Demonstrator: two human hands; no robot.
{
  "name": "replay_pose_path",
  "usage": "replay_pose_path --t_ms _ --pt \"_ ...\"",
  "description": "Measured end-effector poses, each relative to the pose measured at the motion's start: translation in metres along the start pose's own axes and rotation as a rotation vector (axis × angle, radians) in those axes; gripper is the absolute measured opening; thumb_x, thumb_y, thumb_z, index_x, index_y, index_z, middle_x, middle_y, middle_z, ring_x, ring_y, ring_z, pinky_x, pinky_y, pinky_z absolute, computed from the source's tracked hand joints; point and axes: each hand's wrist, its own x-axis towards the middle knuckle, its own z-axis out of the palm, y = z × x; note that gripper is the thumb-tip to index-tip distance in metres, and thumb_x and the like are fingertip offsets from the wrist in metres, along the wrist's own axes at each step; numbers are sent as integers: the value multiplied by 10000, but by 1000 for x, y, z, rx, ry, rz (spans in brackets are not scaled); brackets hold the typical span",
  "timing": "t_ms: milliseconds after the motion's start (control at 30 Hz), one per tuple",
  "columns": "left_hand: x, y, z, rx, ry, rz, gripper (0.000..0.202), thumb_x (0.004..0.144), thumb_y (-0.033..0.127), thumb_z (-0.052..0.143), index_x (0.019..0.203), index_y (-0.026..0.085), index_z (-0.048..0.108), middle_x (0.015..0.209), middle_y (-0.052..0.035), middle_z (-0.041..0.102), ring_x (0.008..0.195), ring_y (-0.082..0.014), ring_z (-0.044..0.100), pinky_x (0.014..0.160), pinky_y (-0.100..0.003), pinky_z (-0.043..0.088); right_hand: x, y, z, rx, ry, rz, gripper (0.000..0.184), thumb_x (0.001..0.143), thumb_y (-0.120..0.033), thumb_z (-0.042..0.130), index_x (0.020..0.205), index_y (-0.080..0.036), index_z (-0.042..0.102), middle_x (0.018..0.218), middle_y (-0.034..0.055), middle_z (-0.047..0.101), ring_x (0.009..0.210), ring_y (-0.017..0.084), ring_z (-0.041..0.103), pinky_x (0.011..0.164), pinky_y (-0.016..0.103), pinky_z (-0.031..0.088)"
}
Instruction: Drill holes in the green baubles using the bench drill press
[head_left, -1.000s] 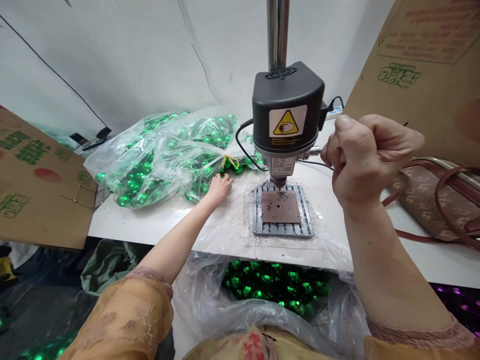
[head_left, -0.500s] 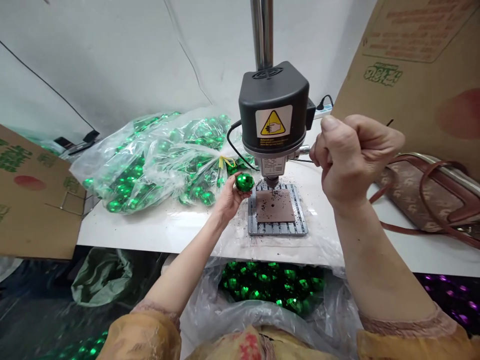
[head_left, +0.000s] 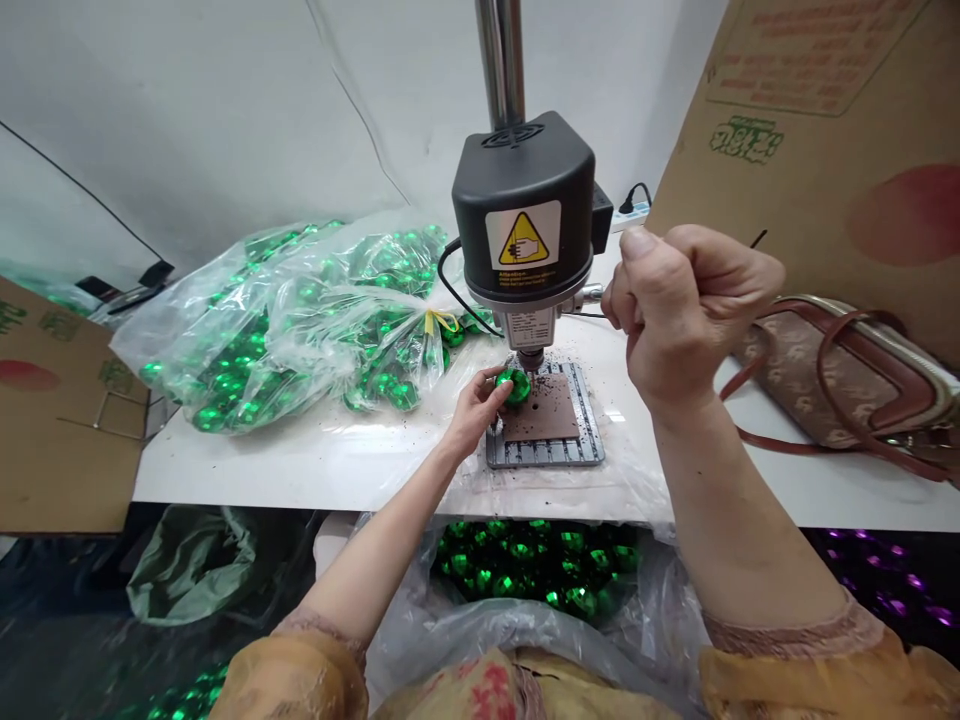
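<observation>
My left hand (head_left: 480,405) pinches a shiny green faceted ball (head_left: 516,388) by its left side. The ball is just left of the drill bit, over the brown board (head_left: 551,418) with a small hole in it. That board lies on the slotted metal base (head_left: 589,440) of a small drill press (head_left: 525,210). My right hand (head_left: 686,310) is closed in a fist round the drill press's feed handle, whose grip is hidden in the fingers; only its metal hub (head_left: 591,294) shows. Dark shavings are scattered on the board and base.
Tied clear bags (head_left: 300,320) of green balls lie on the white table (head_left: 300,475) at left. An open bag of green balls (head_left: 532,560) sits below the front edge. A patterned handbag (head_left: 810,380) and a cardboard box (head_left: 795,150) stand right; another box (head_left: 60,430) stands left.
My left hand has moved the green ball rightward from beside the base to near the drill bit. My right hand keeps its grip. The whole view has shifted slightly.
</observation>
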Motion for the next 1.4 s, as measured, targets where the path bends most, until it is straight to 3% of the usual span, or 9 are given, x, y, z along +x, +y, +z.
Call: replay_pose_path --t_ms 167,400,567,867,1400 --pt "0 -6 4 88 -78 95 638 713 563 836 1186 180 643 973 -56 748 861 -162 678 778 -270 511 -1 0 -1 4 -7 -9 522 933 -353 598 547 -210 276 525 -35 258 467 66 303 491 306 272" --pt "-3 -9 7 379 -80 210 571 770 524 804 1217 193 676 941 -52 717 733 -158 613 679 -288 493 -2 1 -1 -68 -14 -16 515 954 -421 553 566 -208 289 536 -26 270 474 64 321 469 295 282" --pt "-7 -12 13 635 -16 363 513 779 446 824 1228 233 694 1108 -92 684 1066 -265 625 921 -381 517 -3 2 -2 -43 -11 -25 515 947 -392 570 566 -206 279 534 -29 267 473 62 301 474 301 276" --pt "-11 -18 17 617 -45 411 510 842 453 772 1283 231 644 1231 -111 662 1169 -280 616 1030 -420 491 -4 -4 -2 45 -17 -30 520 924 -326 611 542 -198 282 510 -39 262 446 52 273 476 293 246" --pt "-11 -20 17 601 -36 403 506 838 488 771 1262 240 651 1209 -107 661 1161 -283 617 1009 -410 499 -22 3 -5 122 9 -110 487 896 -223 572 515 -188 271 475 -57 272 415 55 292 445 303 234"
